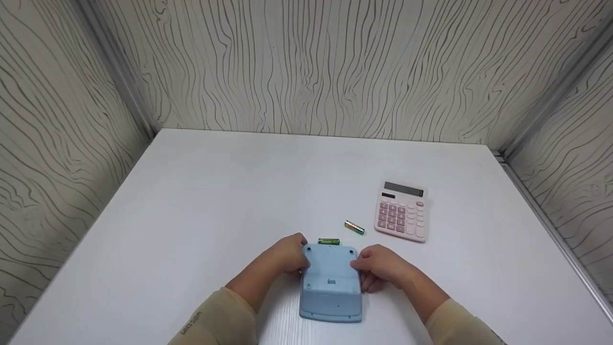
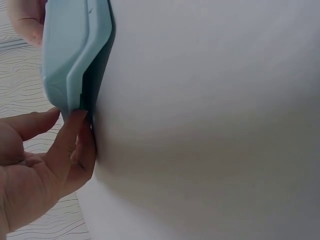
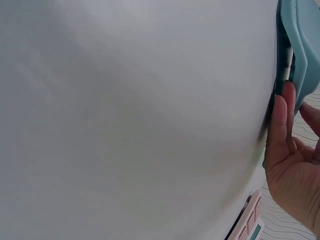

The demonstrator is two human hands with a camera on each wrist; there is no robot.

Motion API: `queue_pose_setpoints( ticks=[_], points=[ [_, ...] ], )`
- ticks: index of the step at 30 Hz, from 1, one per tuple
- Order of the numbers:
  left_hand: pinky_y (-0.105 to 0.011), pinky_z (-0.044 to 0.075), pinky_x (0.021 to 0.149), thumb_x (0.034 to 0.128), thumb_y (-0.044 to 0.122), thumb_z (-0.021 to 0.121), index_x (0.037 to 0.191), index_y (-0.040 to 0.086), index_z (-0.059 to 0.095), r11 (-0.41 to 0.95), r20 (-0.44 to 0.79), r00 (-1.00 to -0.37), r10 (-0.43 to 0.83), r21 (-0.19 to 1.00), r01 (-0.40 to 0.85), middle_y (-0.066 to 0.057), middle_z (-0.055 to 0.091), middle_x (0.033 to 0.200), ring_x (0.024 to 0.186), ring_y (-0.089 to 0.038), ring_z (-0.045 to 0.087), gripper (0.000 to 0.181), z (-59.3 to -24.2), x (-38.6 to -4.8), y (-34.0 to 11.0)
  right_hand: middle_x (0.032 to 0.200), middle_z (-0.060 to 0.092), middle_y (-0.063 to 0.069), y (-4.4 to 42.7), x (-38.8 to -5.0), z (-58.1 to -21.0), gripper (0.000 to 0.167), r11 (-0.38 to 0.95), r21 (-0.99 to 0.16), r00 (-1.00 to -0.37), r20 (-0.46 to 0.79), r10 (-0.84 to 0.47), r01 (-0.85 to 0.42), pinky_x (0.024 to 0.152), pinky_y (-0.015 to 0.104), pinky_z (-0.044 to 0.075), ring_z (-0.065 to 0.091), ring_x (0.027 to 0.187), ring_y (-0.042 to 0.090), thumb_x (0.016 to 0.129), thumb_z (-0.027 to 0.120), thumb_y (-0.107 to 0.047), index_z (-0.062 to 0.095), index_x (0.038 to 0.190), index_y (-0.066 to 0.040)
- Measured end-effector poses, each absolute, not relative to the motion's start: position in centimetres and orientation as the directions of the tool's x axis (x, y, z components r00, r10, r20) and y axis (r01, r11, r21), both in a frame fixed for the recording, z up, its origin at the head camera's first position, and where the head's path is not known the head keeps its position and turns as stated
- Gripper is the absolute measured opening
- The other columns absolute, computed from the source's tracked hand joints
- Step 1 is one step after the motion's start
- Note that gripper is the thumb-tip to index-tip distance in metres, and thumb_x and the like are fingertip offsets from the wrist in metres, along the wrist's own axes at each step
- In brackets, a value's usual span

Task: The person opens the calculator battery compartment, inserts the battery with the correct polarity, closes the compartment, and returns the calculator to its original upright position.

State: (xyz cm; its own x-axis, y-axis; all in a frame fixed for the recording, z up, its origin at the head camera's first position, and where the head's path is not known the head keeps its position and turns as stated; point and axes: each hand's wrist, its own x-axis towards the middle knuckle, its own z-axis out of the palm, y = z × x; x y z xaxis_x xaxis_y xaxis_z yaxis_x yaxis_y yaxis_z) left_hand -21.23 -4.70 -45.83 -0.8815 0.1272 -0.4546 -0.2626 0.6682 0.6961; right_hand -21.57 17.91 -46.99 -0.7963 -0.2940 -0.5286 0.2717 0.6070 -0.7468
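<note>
A light blue calculator (image 1: 332, 268) lies with its back up, showing round feet and a small latch on its casing. My left hand (image 1: 290, 252) pinches its left edge, thumb on the back and fingers beneath, as the left wrist view also shows for this hand (image 2: 45, 160). On the opposite edge my right hand (image 1: 383, 266) holds it the same way; in the right wrist view fingers (image 3: 280, 120) reach under the rim. The far end is lifted slightly off the table. Just beyond it lies one green battery (image 1: 329, 241), partly hidden, and another battery (image 1: 354, 227) sits farther right.
A pink calculator (image 1: 401, 211) lies face up to the right of the batteries. The white table (image 1: 215, 191) reaches back to wood-grain patterned panels (image 1: 306, 67), with more panels at both sides.
</note>
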Motion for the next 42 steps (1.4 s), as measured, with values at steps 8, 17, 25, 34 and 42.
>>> queue_pose_setpoints(
  ticks=[8, 17, 25, 34, 42],
  points=[
    [-0.035, 0.054, 0.067, 0.0734, 0.0, 0.07, 0.123, 0.001, 0.05, 0.685, -0.438, -0.893, 0.105, 0.682, -0.254, -0.017, 0.058, 0.112, 0.085, -0.026, 0.061, 0.053, -45.8, -21.3, -4.4, 0.066, 0.065, 0.008, 17.6, -21.7, -46.9, 0.022, 0.631, -0.726, -0.825, -0.514, -0.235, 0.273, 0.049, 0.026, 0.051, 0.063, 0.051, 0.016, 0.086, 0.062, -0.026, 0.06, 0.083, -0.005],
    [-0.035, 0.054, 0.068, 0.0722, 0.003, 0.073, 0.125, 0.004, 0.049, 0.683, -0.446, -0.887, 0.119, 0.685, -0.253, -0.016, 0.057, 0.114, 0.078, -0.022, 0.061, 0.058, -45.9, -21.3, -4.7, 0.072, 0.059, 0.007, 17.4, -21.9, -47.0, 0.026, 0.713, -0.663, -0.861, -0.48, -0.17, 0.229, 0.052, 0.025, 0.051, 0.061, 0.057, 0.018, 0.082, 0.068, -0.031, 0.056, 0.084, -0.009],
    [-0.045, 0.045, 0.09, 0.0717, 0.028, 0.076, 0.131, 0.011, 0.047, 0.753, -0.396, -0.904, 0.158, 0.641, -0.149, -0.013, 0.048, 0.129, 0.107, -0.027, 0.053, 0.068, -45.7, -21.2, -5.3, 0.072, 0.055, -0.001, 17.4, -21.7, -46.3, 0.018, 0.822, -0.569, -0.918, -0.318, -0.238, -0.016, 0.057, 0.027, 0.043, 0.051, 0.066, 0.014, 0.081, 0.068, -0.03, 0.057, 0.079, -0.016],
    [-0.043, 0.034, 0.102, 0.0634, 0.057, 0.075, 0.143, 0.021, 0.03, 0.823, -0.315, -0.854, 0.414, 0.532, 0.202, 0.0, 0.03, 0.145, 0.132, -0.022, 0.03, 0.098, -46.2, -20.4, -6.1, 0.08, 0.055, -0.009, 17.0, -21.1, -44.6, 0.013, 0.759, -0.561, -0.841, -0.189, -0.506, -0.331, 0.066, 0.026, 0.046, 0.051, 0.076, 0.01, 0.081, 0.068, -0.03, 0.06, 0.087, -0.021],
    [-0.04, 0.03, 0.105, 0.0539, 0.066, 0.074, 0.145, 0.022, 0.025, 0.848, -0.307, -0.828, 0.47, 0.419, 0.325, 0.003, 0.028, 0.147, 0.136, -0.02, 0.023, 0.113, -46.6, -20.4, -6.4, 0.093, 0.056, -0.013, 16.4, -20.1, -44.2, 0.028, 0.699, -0.544, -0.739, -0.197, -0.644, -0.464, 0.084, 0.031, 0.047, 0.051, 0.09, 0.007, 0.078, 0.071, -0.036, 0.062, 0.101, -0.023]
  ],
)
